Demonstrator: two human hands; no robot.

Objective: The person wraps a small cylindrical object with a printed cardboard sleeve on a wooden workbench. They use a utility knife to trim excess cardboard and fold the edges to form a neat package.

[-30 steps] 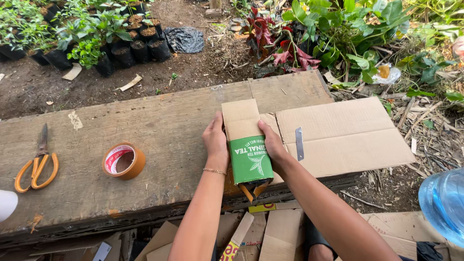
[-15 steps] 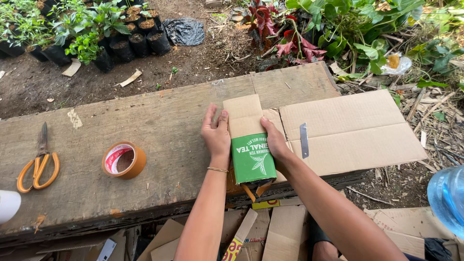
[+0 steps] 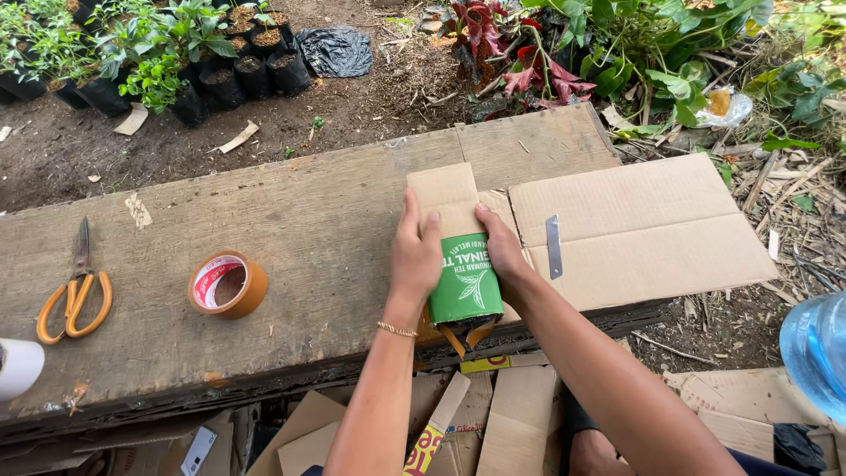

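Both hands stay on the green carton [image 3: 464,284] at the near edge of the wooden worktop [image 3: 291,229], same grip as half a second ago; only the view has shifted a little. Left hand [image 3: 414,256] lies flat against its left side, fingers pointing far; right hand [image 3: 500,249] presses the right side, so the carton is squeezed between them. It sits on a cardboard sheet [image 3: 643,229] with a blade [image 3: 553,247] just right. Tape roll [image 3: 227,284] and orange scissors [image 3: 75,295] lie well apart, left, unmoved.
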